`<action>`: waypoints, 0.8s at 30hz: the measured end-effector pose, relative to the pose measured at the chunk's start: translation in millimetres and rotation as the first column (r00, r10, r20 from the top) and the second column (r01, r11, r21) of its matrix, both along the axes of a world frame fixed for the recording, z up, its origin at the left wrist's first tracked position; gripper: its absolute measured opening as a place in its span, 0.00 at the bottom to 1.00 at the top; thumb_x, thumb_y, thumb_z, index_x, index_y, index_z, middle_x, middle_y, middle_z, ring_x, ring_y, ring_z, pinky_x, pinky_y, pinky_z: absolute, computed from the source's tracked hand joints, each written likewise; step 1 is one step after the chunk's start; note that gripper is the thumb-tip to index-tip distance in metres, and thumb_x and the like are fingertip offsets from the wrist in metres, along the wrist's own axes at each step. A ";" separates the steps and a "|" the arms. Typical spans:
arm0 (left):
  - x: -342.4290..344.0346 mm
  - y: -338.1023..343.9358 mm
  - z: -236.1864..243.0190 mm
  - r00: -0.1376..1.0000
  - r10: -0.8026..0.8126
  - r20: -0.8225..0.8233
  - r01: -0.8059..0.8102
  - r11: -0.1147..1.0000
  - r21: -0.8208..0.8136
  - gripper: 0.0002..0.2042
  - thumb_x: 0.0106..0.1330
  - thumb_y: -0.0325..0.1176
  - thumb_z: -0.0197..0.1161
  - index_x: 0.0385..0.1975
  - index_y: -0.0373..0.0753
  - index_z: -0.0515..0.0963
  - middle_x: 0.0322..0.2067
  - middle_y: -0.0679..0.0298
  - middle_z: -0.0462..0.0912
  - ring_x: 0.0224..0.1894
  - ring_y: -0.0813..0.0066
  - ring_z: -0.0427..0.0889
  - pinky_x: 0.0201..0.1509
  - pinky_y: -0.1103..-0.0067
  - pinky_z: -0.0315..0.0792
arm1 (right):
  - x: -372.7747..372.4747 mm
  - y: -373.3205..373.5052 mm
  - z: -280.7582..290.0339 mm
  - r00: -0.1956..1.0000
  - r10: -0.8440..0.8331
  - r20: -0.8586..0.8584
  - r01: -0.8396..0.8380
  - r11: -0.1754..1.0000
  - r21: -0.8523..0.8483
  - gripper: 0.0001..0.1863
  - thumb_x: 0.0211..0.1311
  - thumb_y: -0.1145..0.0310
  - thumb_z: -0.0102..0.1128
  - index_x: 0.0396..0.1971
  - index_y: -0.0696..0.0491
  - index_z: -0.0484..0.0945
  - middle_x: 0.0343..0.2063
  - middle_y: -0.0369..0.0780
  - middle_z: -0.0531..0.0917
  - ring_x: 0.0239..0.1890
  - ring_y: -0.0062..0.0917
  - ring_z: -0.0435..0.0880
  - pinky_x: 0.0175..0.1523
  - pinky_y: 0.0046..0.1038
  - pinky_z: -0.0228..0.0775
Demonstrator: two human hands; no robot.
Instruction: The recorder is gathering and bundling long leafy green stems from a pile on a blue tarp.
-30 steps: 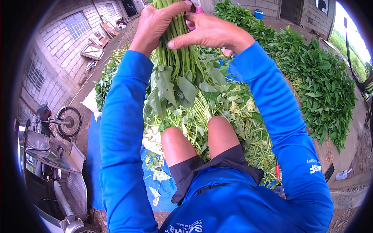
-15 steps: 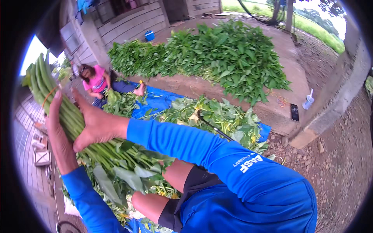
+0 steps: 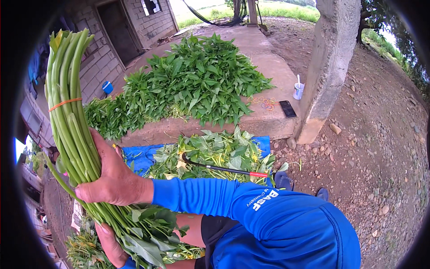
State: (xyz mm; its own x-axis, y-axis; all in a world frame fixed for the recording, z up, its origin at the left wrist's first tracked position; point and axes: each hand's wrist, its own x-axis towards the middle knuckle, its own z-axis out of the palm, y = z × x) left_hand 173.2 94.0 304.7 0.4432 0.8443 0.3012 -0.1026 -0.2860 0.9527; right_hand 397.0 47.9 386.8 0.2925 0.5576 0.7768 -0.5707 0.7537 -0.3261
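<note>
One green stem bunch (image 3: 71, 134), circled by one orange band (image 3: 65, 103), tilts near nine o'clock, grasped by the right hand (image 3: 120, 177), while its leaves (image 3: 145, 246) partly hide the left hand (image 3: 111, 249) toward seven, whose grip I cannot tell

Rural house yard, plainly outdoors. Block wall (image 3: 102, 65) with dark doorway (image 3: 118, 31) is bounding one side; rough concrete post (image 3: 329, 58) is standing by the slab (image 3: 283, 85); stony dirt (image 3: 358, 179) is running alongside; grassy field (image 3: 286, 12) is showing beyond. Leafy greens (image 3: 201, 76) are lying heaped on the slab, blue tarp (image 3: 139, 157) is lying below.
</note>
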 end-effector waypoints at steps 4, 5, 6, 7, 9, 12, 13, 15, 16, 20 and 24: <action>9.8 39.4 -87.1 0.940 0.132 0.315 -0.106 0.989 -0.099 0.40 0.80 0.62 0.49 0.81 0.40 0.53 0.81 0.62 0.53 0.80 0.68 0.55 0.84 0.67 0.48 | 1.7 3.0 1.0 0.992 0.090 0.086 -0.088 0.996 -0.026 0.54 0.42 0.74 0.76 0.74 0.55 0.57 0.52 0.37 0.78 0.55 0.23 0.79 0.65 0.34 0.75; 78.0 -31.4 -27.6 0.833 0.282 0.476 -0.029 0.882 -0.471 0.44 0.77 0.68 0.46 0.81 0.40 0.52 0.81 0.61 0.54 0.81 0.65 0.53 0.84 0.66 0.47 | 17.6 7.1 -7.9 0.994 0.070 0.087 -0.067 0.997 -0.043 0.54 0.42 0.74 0.76 0.74 0.55 0.57 0.52 0.37 0.78 0.55 0.23 0.79 0.65 0.34 0.75; 66.1 -22.7 -24.3 0.870 0.110 0.481 0.072 0.936 -0.344 0.46 0.75 0.71 0.46 0.81 0.39 0.52 0.80 0.59 0.54 0.81 0.63 0.54 0.84 0.65 0.47 | 30.1 7.1 -10.3 0.970 0.015 0.241 0.000 0.998 -0.061 0.54 0.41 0.73 0.76 0.72 0.56 0.58 0.52 0.37 0.79 0.55 0.24 0.79 0.66 0.34 0.75; 53.1 -2.6 -21.8 0.883 -0.067 0.464 0.186 0.958 -0.216 0.49 0.74 0.73 0.46 0.81 0.38 0.51 0.80 0.56 0.54 0.81 0.61 0.55 0.84 0.64 0.48 | 39.3 6.9 -12.4 0.919 -0.040 0.392 0.074 0.995 -0.071 0.53 0.41 0.73 0.76 0.71 0.57 0.59 0.52 0.37 0.79 0.56 0.26 0.80 0.66 0.35 0.74; 15.0 17.8 29.6 0.954 -0.086 0.286 0.015 0.971 0.239 0.53 0.71 0.75 0.49 0.80 0.33 0.52 0.78 0.51 0.57 0.77 0.60 0.62 0.82 0.63 0.55 | 23.1 9.2 -13.9 0.887 -0.128 0.444 0.135 0.991 0.016 0.52 0.39 0.73 0.76 0.69 0.58 0.60 0.51 0.39 0.81 0.55 0.27 0.82 0.64 0.35 0.75; 3.0 16.1 75.3 0.947 -0.293 0.131 0.192 0.844 0.501 0.51 0.72 0.68 0.57 0.78 0.28 0.54 0.76 0.49 0.63 0.75 0.60 0.65 0.81 0.64 0.57 | 11.3 -1.3 -13.2 0.758 -0.173 0.628 0.170 0.983 0.064 0.51 0.34 0.72 0.78 0.64 0.60 0.61 0.48 0.47 0.86 0.50 0.34 0.87 0.58 0.34 0.79; 34.4 18.2 73.7 0.930 -0.338 0.147 0.228 0.841 0.490 0.51 0.72 0.68 0.57 0.78 0.28 0.54 0.76 0.49 0.63 0.75 0.60 0.65 0.81 0.64 0.57 | 21.2 -3.1 -19.1 0.741 -0.200 0.641 0.218 0.975 0.051 0.51 0.34 0.72 0.78 0.64 0.60 0.61 0.48 0.47 0.86 0.50 0.34 0.87 0.58 0.34 0.79; 62.0 -19.2 95.5 0.975 0.031 0.218 -0.113 0.921 0.373 0.46 0.72 0.58 0.64 0.76 0.26 0.56 0.70 0.47 0.72 0.72 0.57 0.71 0.78 0.64 0.62 | 2.5 -6.1 -19.7 0.617 -0.097 0.781 0.167 0.986 -0.010 0.47 0.37 0.68 0.76 0.60 0.62 0.62 0.43 0.50 0.86 0.43 0.40 0.88 0.49 0.36 0.81; 56.3 -15.0 98.7 0.981 0.050 0.186 -0.115 0.926 0.360 0.39 0.72 0.46 0.66 0.73 0.25 0.60 0.64 0.46 0.78 0.67 0.56 0.76 0.75 0.65 0.67 | 0.3 -8.0 -22.1 0.617 -0.099 0.781 0.168 0.986 -0.008 0.47 0.37 0.68 0.76 0.60 0.62 0.62 0.43 0.50 0.86 0.43 0.40 0.88 0.49 0.36 0.81; 45.2 -7.6 90.3 0.977 0.023 0.211 -0.096 0.934 0.345 0.31 0.70 0.36 0.66 0.69 0.27 0.66 0.55 0.49 0.81 0.61 0.57 0.80 0.68 0.64 0.73 | 4.8 -8.0 -40.7 0.589 -0.023 0.808 0.178 0.979 -0.103 0.68 0.34 0.42 0.89 0.66 0.69 0.57 0.52 0.59 0.81 0.56 0.48 0.85 0.60 0.40 0.78; 31.5 -13.3 96.4 0.984 0.086 0.153 -0.138 0.919 0.369 0.30 0.67 0.34 0.68 0.68 0.31 0.68 0.52 0.53 0.80 0.52 0.64 0.82 0.60 0.69 0.77 | 8.5 0.7 -50.8 0.561 -0.333 0.758 0.303 0.935 0.186 0.89 0.28 0.31 0.87 0.77 0.70 0.36 0.77 0.64 0.52 0.79 0.50 0.58 0.81 0.39 0.52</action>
State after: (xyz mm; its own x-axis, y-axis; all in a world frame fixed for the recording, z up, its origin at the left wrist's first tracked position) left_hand 204.7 80.8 401.1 0.2869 0.6985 0.6556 -0.1655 -0.6379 0.7521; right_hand 405.5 48.6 336.0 -0.2654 0.5212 0.8111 0.1594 0.8535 -0.4962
